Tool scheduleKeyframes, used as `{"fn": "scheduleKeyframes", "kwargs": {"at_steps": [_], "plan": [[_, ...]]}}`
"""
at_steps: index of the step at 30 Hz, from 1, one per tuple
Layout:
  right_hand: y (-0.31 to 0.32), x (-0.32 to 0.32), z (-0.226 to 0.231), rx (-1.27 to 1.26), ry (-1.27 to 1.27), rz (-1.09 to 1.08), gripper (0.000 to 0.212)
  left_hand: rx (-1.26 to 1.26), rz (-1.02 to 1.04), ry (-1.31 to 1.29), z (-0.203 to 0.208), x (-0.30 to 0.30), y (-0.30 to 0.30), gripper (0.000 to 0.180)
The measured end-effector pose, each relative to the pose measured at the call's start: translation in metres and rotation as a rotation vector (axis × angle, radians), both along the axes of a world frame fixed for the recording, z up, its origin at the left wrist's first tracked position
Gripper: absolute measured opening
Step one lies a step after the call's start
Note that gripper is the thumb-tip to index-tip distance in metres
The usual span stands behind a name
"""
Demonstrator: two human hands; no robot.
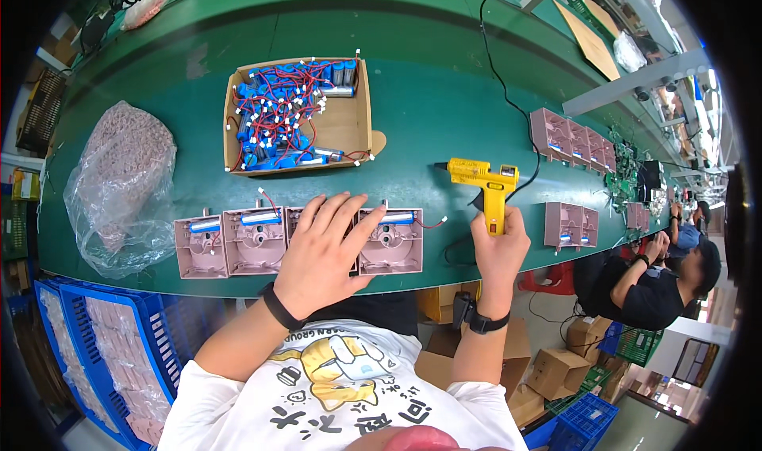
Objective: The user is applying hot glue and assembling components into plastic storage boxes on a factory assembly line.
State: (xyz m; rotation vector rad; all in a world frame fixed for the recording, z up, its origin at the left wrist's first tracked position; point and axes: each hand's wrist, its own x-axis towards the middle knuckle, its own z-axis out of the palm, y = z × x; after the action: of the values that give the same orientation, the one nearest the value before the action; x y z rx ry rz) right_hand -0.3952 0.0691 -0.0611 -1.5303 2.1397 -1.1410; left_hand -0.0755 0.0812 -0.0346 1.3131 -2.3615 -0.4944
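Note:
My left hand (328,249) lies with its fingers spread across the middle of a row of pink plastic housings, covering much of that part. In the row, an end housing (390,249) holds a blue battery (401,218) with a red lead and white connector. Two housings at the left, one of them this housing (254,249), also have batteries along their upper edges. My right hand (500,249) grips the handle of a yellow hot glue gun (486,178), whose dark nozzle points left, apart from the housings.
Beyond the row stands a cardboard box (363,114) of blue batteries with red leads. At left sits a clear bag (119,189) of small pinkish parts. More housings (571,225) stand at right, near a black cord (508,94). Co-workers (663,280) sit farther right.

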Motion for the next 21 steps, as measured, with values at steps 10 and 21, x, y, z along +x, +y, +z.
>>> {"fn": "scheduleKeyframes", "kwargs": {"at_steps": [10,21], "plan": [[-0.004,-0.004,-0.008,-0.015,0.034,-0.059,0.027,0.000,0.001,0.013,-0.001,-0.001,0.002,0.104],[0.018,-0.005,-0.005,0.017,0.023,-0.067,0.024,0.003,-0.003,-0.014,-0.001,-0.002,0.000,0.103]]}}
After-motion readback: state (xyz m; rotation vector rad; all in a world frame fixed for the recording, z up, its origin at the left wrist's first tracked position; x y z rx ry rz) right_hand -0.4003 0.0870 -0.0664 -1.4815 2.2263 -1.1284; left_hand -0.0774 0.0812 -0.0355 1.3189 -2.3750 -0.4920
